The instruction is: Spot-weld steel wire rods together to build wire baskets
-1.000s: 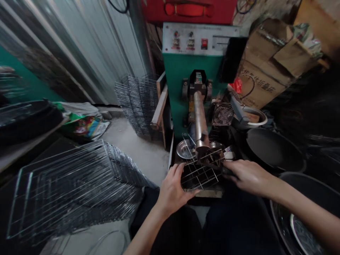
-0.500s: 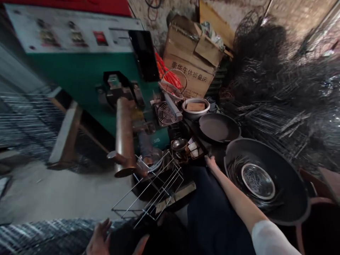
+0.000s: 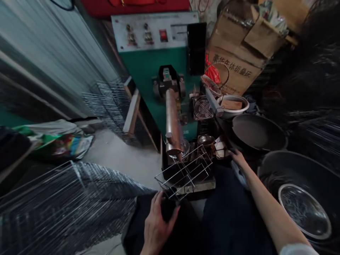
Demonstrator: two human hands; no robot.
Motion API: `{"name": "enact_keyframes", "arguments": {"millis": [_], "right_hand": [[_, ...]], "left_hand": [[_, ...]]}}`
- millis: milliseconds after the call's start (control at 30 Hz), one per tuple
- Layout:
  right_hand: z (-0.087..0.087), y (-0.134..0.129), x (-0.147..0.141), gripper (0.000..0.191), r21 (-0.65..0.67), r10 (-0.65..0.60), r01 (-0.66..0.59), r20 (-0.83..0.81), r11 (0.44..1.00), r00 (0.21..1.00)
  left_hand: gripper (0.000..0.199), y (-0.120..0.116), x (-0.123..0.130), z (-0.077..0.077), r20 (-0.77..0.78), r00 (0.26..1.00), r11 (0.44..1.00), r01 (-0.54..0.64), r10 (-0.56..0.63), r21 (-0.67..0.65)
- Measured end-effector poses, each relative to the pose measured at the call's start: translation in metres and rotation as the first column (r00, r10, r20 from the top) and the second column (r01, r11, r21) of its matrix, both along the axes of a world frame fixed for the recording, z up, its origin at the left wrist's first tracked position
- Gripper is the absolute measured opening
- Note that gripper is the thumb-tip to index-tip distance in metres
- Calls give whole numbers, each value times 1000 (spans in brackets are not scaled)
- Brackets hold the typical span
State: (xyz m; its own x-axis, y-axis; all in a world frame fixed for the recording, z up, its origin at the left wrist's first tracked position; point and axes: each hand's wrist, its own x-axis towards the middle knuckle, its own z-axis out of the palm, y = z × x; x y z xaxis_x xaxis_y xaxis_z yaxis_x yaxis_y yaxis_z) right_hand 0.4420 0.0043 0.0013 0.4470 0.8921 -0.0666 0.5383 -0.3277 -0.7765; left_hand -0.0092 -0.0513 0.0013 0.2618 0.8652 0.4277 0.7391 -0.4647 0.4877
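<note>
**Q:** Item one, the hands?

**A:** Left hand: fingers curled, closed around a dark object, too shadowed to identify. Right hand: open and narrow, fingers together, held low beside a cluster of small paper and metal oddments.

**Q:** And the piece between them?

**A:** One chrome wire rack, tilted, its near corner running down to the dark object. Whether the left hand also grips the wire, I cannot tell. The rack lies over a pale wooden board, directly below the tip of a copper-coloured welding arm.

**Q:** Nearby?

**A:** A small steel bowl just beyond the rack; a caged fan beside the arm; the green machine body behind, topped by a control panel with a red switch.

**Q:** Further out?

**A:** To the left, a large stack of wire racks on the concrete floor, and a second stack upright by the wall. To the right, a black pan, a wider black pan holding a steel bowl, a white basin, and a printed cardboard box.
</note>
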Motion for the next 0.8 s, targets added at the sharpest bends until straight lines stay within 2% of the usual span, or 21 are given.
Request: {"name": "enact_keyframes", "arguments": {"millis": [67, 167, 233, 300, 400, 467, 533, 600, 667, 800], "right_hand": [[11, 11, -13, 55, 37, 49, -46, -68, 998, 996], [38, 33, -36, 65, 128, 187, -166, -173, 978, 967], [57, 44, -51, 74, 177, 300, -255, -316, 951, 900], [69, 50, -64, 80, 191, 369, -316, -471, 929, 801], [70, 46, -75, 79, 184, 370, -325, -571, 928, 733], [63, 36, -77, 77, 201, 369, -313, -599, 928, 711], [56, 23, -76, 76, 216, 363, -293, -622, 931, 694], [50, 9, -76, 77, 209, 338, -266, -639, 941, 691], [46, -2, -77, 79, 208, 326, -251, -641, 945, 695], [42, -13, -81, 83, 224, 339, -254, -598, 941, 726]], "left_hand": [[56, -4, 2, 5, 63, 998, 999, 28, -30, 29], [34, -15, 14, 19, 183, 982, 998, 29, -38, 51], [20, -27, 28, 30, 252, 965, 997, 68, -71, 19], [16, -37, 43, 38, 303, 944, 989, 146, -129, -34], [35, -43, 59, 41, 329, 927, 973, 217, -181, -77], [47, -41, 62, 37, 325, 929, 974, 211, -174, -83], [50, -36, 62, 31, 335, 931, 977, 188, -144, -105], [57, -33, 64, 24, 348, 932, 976, 162, -104, -142], [74, -33, 71, 18, 350, 934, 975, 137, -68, -176], [113, -35, 107, 13, 355, 934, 972, 39, 47, -232]]}}
